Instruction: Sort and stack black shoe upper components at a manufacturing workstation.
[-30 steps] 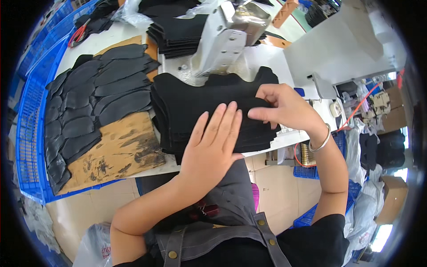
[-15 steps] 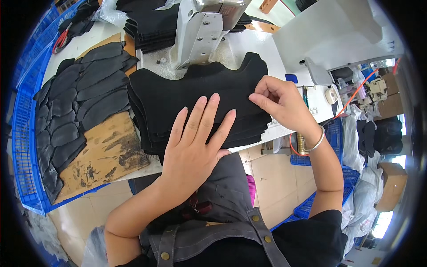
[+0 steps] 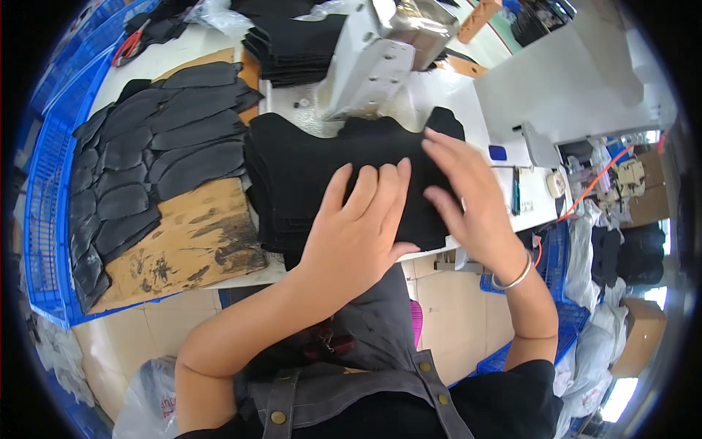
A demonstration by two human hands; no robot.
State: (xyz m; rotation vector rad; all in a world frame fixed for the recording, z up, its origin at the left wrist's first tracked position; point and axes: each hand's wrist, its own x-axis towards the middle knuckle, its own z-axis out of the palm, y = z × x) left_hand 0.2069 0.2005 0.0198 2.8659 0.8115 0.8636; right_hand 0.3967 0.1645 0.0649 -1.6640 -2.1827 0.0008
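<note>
1. Head view: two hands lie flat, fingers spread, on one stack of black fabric pieces (image 3: 307,175) at the white surface's (image 3: 453,102) near edge; neither grips anything.
2. Left hand (image 3: 358,234) presses at 6 o'clock on the stack; right hand (image 3: 468,197) rests at 4 o'clock, wearing one bangle (image 3: 512,278).
3. At 9 o'clock, one brown board (image 3: 197,234) carries many dark cut pieces (image 3: 146,154).
4. At 12 o'clock stands one sewing machine (image 3: 380,51).

One head-worn fisheye looks steeply down, close over the worktable (image 3: 468,110).
</note>
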